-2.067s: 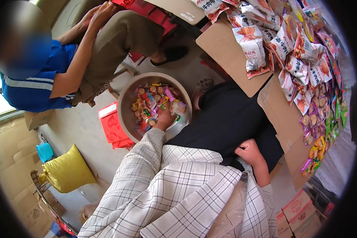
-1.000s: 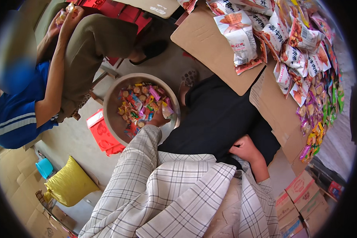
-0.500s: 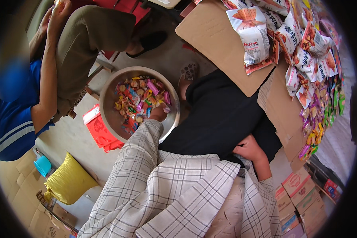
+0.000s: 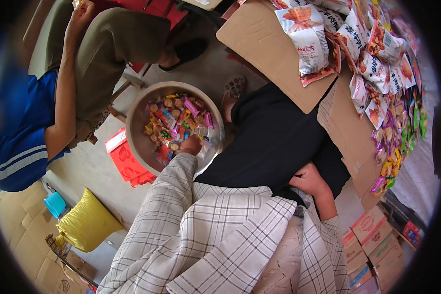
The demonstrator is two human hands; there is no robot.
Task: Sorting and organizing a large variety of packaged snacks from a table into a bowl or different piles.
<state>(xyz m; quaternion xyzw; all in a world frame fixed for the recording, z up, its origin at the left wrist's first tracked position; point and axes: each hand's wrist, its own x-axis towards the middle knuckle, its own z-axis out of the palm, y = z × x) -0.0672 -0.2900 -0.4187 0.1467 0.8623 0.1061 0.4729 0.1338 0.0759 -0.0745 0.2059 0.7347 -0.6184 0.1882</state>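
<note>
My left hand (image 4: 192, 145) reaches into a wide metal basin (image 4: 134, 105), low on its near right side. Its fingers look curled in; what they hold, if anything, is hidden. Small wrapped sweets (image 4: 164, 117) in pink, red, yellow and blue wrappers lie heaped beside it. A clear wrapper (image 4: 204, 147) shows right by the hand. My right hand (image 4: 311, 180) rests on my black trousers (image 4: 269, 139) with its fingers bent against the cloth. Whether anything is inside them cannot be seen.
At the right, cardboard (image 4: 269, 46) bears white snack packets (image 4: 304, 36) and several colourful sweets (image 4: 389, 169). A person in a blue shirt (image 4: 22, 137) sits at the left. Near the basin lies a red bag (image 4: 127, 159); farther off stand a yellow sack (image 4: 90, 220) and cartons (image 4: 372, 232).
My left hand has drawn slightly back toward me inside the basin, and its fingers look more curled. The right hand stays on the trousers. The other person's arm has shifted a little.
</note>
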